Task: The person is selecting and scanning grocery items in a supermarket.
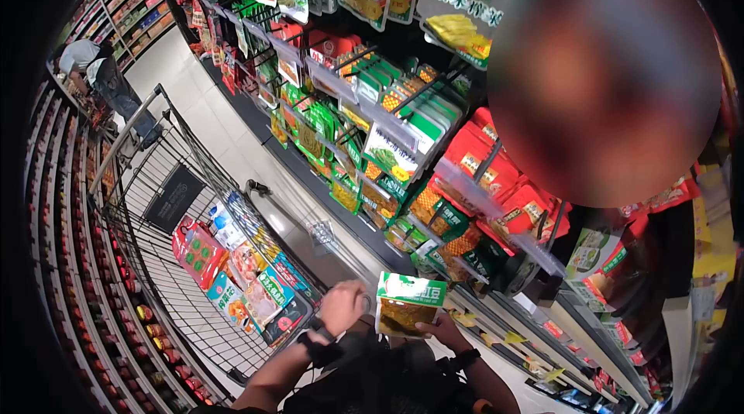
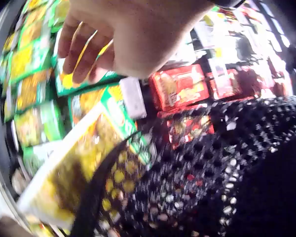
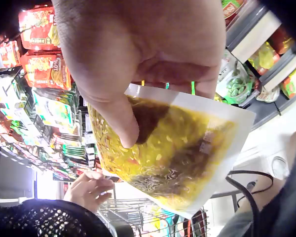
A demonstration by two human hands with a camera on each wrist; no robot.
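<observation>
Beside the packed snack shelves (image 1: 372, 96) stands a wire shopping cart (image 1: 155, 205) holding several packets. Just right of it, low in the head view, the right hand (image 1: 443, 330) grips a green-and-yellow pouch (image 1: 408, 303) between thumb and fingers. Nearby, apart from the pouch, the left hand (image 1: 343, 305) hangs loosely curled, holding nothing.

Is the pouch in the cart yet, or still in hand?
In hand: the right hand pinches the pouch beside the cart.
</observation>
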